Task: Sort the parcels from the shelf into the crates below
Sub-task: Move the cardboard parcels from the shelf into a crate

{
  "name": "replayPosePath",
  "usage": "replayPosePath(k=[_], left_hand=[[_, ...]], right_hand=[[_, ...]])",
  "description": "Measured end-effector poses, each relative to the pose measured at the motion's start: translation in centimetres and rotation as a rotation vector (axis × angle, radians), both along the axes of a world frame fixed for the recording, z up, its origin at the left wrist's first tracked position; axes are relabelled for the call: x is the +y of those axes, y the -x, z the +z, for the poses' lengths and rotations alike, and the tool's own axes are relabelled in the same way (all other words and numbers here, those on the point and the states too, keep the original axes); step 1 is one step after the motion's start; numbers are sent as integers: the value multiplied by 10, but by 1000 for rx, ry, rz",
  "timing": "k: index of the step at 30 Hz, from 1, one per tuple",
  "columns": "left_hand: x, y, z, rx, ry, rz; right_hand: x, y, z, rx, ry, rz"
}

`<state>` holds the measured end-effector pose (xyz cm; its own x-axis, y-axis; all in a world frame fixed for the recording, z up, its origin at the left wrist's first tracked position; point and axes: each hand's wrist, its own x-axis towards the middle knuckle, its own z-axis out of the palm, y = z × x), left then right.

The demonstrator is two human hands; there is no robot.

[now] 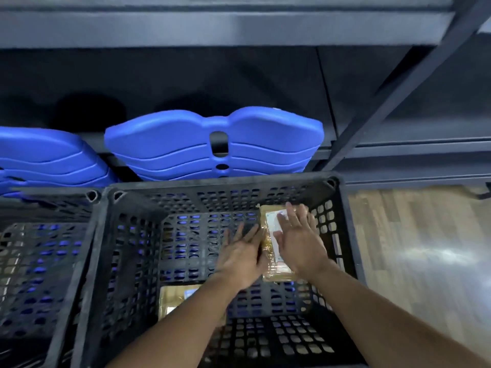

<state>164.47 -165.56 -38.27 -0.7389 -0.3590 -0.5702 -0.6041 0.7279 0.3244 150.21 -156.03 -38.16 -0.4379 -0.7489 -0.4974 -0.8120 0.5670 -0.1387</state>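
Note:
A brown taped parcel with a white label lies inside the black perforated crate, against its right wall. My right hand rests flat on top of the parcel with straight fingers. My left hand lies with spread fingers along the parcel's left edge, touching it. A second brown parcel lies on the crate floor nearer to me, partly hidden under my left forearm.
A second black crate stands to the left, touching the first. Blue plastic lids are stacked behind the crates under the dark metal shelf. A slanted shelf post rises at right. Wooden floor lies right of the crate.

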Motion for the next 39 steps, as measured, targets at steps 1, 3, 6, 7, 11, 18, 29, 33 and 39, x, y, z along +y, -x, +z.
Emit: replayPosePath(k=[1,3,6,7,11,18,29,33,39], left_hand=[[-7,-3,13,38,57,20],[-21,-12,44,54,163,33],[-38,-23,98,31,240,20],[-44,-29,117,27,243,11],[-53,-67,179,52,267,27],[-75,-121,289,172,404,138],[-126,-155,372,365,543,120],[-134,-149,376,377,568,86],[-139,-116,384,417,559,33]], right_hand=[[1,-4,13,23,36,14],[2,-16,40,16,108,33],[-5,-34,89,15,159,5],[-8,-41,105,14,200,-17],[-13,-72,162,65,356,-4],[-31,-112,268,160,507,-12],[-88,-156,352,228,692,-68],[-87,-161,363,212,693,-120],[-81,-134,377,215,662,-168]])
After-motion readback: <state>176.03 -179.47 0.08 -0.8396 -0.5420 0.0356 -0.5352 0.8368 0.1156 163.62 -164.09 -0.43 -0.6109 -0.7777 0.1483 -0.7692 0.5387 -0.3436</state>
